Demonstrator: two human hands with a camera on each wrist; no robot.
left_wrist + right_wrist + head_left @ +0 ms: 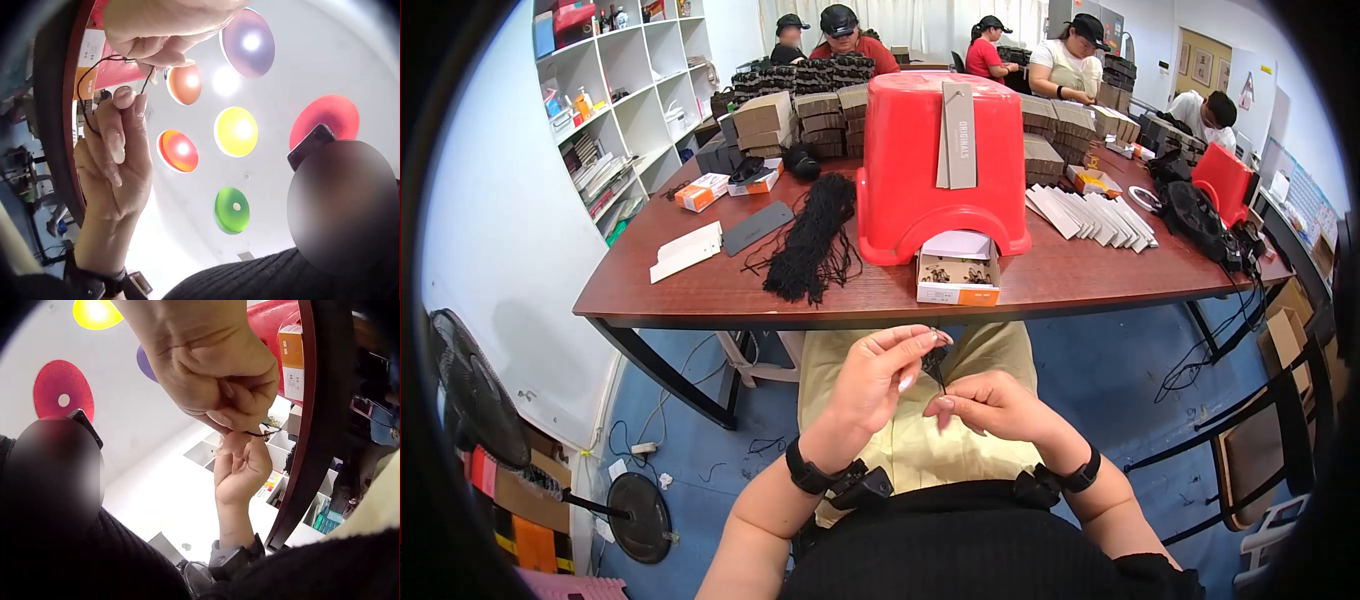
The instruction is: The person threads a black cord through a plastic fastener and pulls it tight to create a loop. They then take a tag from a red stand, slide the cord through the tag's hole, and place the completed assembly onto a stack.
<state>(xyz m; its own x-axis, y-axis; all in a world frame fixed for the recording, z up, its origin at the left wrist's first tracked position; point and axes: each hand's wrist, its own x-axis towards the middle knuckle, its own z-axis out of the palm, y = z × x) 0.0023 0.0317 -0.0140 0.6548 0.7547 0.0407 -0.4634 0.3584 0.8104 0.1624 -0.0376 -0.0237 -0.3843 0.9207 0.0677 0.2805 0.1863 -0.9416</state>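
Note:
Over the lap, just in front of the table edge, both hands work on a thin black cord [941,374]. The left hand [876,375] pinches its upper end between thumb and fingertips, and the right hand [997,405] pinches it lower down. In the left wrist view a short taut stretch of cord [147,81] runs between the fingertips, while a slack loop bows out to the side. The right wrist view shows the hands close together, with a bit of cord [265,432] sticking out beside the fingertips.
A red plastic stool [900,150] stands on the table [730,290], a grey tag [957,140] on it. Before it lies an open box [958,293] of small dark pieces. Left is a bundle of black cords [812,240]; right, a row of pale tags [1095,217]. People work behind.

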